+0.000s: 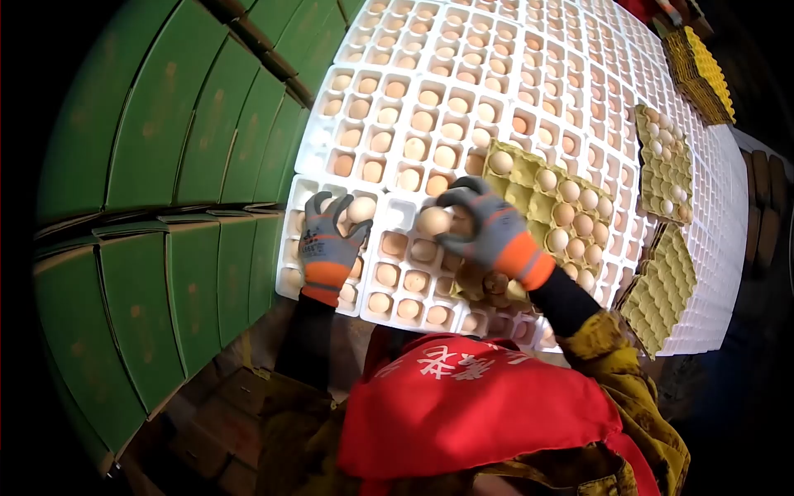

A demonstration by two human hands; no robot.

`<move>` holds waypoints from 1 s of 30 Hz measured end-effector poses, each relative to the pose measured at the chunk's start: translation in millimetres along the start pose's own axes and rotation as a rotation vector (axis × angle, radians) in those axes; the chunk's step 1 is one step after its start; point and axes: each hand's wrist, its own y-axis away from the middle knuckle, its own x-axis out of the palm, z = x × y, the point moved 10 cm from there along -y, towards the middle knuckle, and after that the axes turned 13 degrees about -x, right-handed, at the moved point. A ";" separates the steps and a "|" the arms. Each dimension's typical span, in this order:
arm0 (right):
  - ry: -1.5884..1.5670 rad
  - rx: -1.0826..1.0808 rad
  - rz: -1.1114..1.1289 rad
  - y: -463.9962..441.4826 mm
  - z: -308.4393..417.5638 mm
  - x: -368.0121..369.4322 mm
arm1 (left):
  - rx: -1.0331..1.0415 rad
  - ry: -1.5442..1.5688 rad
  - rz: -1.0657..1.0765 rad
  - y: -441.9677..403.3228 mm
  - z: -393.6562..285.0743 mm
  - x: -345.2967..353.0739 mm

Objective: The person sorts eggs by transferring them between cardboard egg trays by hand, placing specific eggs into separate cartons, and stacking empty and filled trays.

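Note:
Both my hands wear grey and orange work gloves. My left hand (pixel 325 248) is over the left end of the nearest white foam egg tray (pixel 400 217), its fingers curled around a pale egg (pixel 361 210). Another egg partly shows behind its fingertips. My right hand (pixel 490 230) grips a light brown egg (pixel 433 221) between thumb and fingers, just beside a bare cell of the tray. Beneath and beyond the right wrist lies a yellowish pulp egg carton (pixel 529 192), partly filled with eggs; my forearm hides some of it.
White foam trays full of eggs (pixel 452 131) cover the surface ahead. On the right are another pulp carton with eggs (pixel 664 165), a bare pulp carton (pixel 659 289) and a yellow carton stack (pixel 700 74). Green boxes (pixel 169 124) form a wall at left. Someone's hand shows at top right.

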 end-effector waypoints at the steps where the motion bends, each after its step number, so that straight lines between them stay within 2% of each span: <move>1: 0.095 -0.013 0.054 -12.0 8.5 20.4 | -0.048 0.013 0.064 -1.6 14.4 10.7; 3: 0.299 0.036 0.198 -30.7 2.0 59.1 | -0.045 -0.109 0.078 -1.5 18.0 20.0; 6: 0.245 0.060 0.211 -41.4 -2.7 77.0 | -0.017 -0.102 -0.056 -6.8 22.4 13.7; 9: -0.238 -0.029 -0.015 -58.0 1.7 77.4 | 0.085 -0.216 -0.066 -16.4 39.1 22.8; 10: -0.427 0.022 -0.071 -66.5 0.9 78.8 | 0.086 -0.238 -0.017 -20.1 45.3 29.8; 11: -0.446 0.076 -0.093 -73.6 -4.1 81.6 | 0.086 -0.259 0.032 -23.8 50.5 35.8; 13: -0.733 0.265 -0.081 -91.4 -9.3 97.8 | 0.078 0.090 -0.010 -26.4 49.3 22.2; 14: -0.767 0.284 -0.045 -101.9 -11.5 106.9 | 0.007 0.158 -0.058 -26.0 53.5 9.9; 15: -0.726 0.133 -0.140 -120.4 -2.4 106.7 | -0.061 0.224 -0.105 -24.9 59.6 -1.9; 18: -0.581 0.002 -0.085 -159.9 10.4 138.6 | -0.036 0.381 -0.233 -21.0 77.0 -5.7; 19: -0.492 -0.176 -0.191 -173.1 22.6 141.6 | -0.025 0.431 -0.274 -19.2 84.2 -4.7; 21: -0.396 -0.153 -0.169 -196.7 25.4 154.2 | 0.030 0.422 -0.356 -22.5 85.3 -9.8; 23: -0.284 -0.061 -0.086 -211.5 8.8 172.5 | 0.071 0.411 -0.360 -33.5 79.0 -13.6; 25: -0.478 0.157 -0.047 -211.2 -18.2 179.6 | 0.032 0.227 -0.364 -45.0 83.0 -10.3; 26: -0.690 0.387 -0.051 -208.4 -25.3 176.3 | 0.056 0.170 -0.385 -47.5 80.4 -9.3; 27: -0.813 0.229 -0.253 -223.5 -38.1 172.0 | 0.074 0.111 -0.403 -44.5 78.1 -7.2; 29: -0.812 -0.028 -0.470 -241.4 -39.1 149.2 | 0.073 0.024 -0.413 -40.3 77.5 1.5; 30: -0.785 -0.084 -0.464 -249.1 -38.3 148.7 | 0.055 -0.003 -0.411 -40.1 78.9 7.1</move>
